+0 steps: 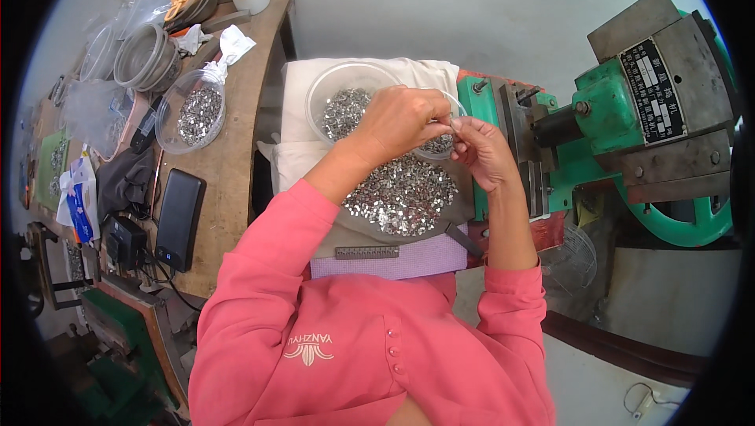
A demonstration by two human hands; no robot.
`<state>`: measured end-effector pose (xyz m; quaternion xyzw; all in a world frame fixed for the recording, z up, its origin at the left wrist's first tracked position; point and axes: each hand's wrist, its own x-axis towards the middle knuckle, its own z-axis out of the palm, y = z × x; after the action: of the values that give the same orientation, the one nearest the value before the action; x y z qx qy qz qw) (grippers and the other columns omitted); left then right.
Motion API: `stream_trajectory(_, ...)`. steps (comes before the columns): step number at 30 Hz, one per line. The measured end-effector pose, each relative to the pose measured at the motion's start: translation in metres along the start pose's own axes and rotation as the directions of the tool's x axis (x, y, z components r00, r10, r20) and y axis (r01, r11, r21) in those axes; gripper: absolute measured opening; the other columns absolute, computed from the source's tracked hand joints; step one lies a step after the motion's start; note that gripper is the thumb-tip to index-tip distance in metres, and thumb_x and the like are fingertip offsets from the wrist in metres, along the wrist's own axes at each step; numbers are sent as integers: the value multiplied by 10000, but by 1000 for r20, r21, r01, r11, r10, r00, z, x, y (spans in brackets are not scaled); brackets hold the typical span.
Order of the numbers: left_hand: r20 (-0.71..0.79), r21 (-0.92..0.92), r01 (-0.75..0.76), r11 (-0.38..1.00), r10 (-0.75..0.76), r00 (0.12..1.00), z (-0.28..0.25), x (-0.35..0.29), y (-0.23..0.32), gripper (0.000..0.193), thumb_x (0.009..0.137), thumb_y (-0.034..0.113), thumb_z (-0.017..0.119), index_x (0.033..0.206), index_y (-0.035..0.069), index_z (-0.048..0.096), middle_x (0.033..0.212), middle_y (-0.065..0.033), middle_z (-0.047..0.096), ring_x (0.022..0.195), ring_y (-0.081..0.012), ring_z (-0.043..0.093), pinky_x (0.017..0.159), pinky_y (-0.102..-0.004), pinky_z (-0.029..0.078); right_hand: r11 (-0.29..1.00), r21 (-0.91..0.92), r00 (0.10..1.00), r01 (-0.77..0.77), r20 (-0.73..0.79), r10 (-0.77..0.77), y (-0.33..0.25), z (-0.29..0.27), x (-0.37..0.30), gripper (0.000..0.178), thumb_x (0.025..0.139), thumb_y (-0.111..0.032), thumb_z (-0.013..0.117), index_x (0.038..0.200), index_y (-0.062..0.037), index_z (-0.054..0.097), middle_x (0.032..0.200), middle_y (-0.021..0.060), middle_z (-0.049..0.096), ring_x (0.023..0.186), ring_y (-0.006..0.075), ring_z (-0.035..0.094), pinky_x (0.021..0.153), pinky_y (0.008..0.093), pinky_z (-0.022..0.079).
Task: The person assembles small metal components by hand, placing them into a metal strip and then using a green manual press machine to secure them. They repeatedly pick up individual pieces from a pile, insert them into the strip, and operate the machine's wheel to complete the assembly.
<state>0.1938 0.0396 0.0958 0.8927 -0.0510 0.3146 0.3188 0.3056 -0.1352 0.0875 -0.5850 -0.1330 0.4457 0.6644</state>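
Note:
My left hand [397, 121] and my right hand [486, 152] meet fingertip to fingertip above the cloth-covered work surface. Both are closed in a pinch. What they pinch is too small to make out. Below them a heap of small shiny metal pieces [405, 198] spreads over a grey-brown cloth. Partly behind my left hand stands a clear round tub [314, 100] with more of these pieces. A second clear container [431, 156] with metal pieces sits under my fingers, mostly covered by them.
A green press machine [605, 119] stands close on the right. A dark slotted metal strip [367, 252] lies at the near edge on a lilac cloth [393, 266]. On the wooden table [224, 190] at left are a tub of metal pieces [173, 123] and a black power bank [180, 220].

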Motion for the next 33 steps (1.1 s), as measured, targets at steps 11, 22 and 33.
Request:
stream_trajectory(11, 83, 100, 10, 995, -18, 996, -3, 2, 1, 246, 741, 284, 801, 753, 93, 647, 719, -45, 652, 674, -295, 641, 615, -403, 490, 931, -348, 992, 108, -17, -122, -12, 11, -9, 173, 917, -189, 730, 925, -16, 734, 781, -13, 673, 651, 53, 562, 586, 226, 482)
stream_trajectory(22, -31, -5, 117, 993, -117, 993, -47, -66, 44, 96, 806, 50, 730, 873, 32, 663, 834, -92, 651, 751, -287, 647, 656, -363, 504, 895, -411, 934, 174, -219, -283, 13, 20, -38, 156, 908, -117, 727, 944, 34, 721, 778, 36, 688, 659, 91, 632, 610, 225, 514)
stream_trajectory(33, -13, -56, 503, 862, -505, 863, -55, -222, 82, 217, 747, 61, 783, 940, 33, 688, 977, -112, 683, 883, -288, 650, 761, -360, 520, 965, -247, 992, 85, -71, -105, 96, 59, -92, 87, 912, -29, 691, 960, 37, 720, 838, 54, 718, 717, 87, 660, 649, 218, 530)
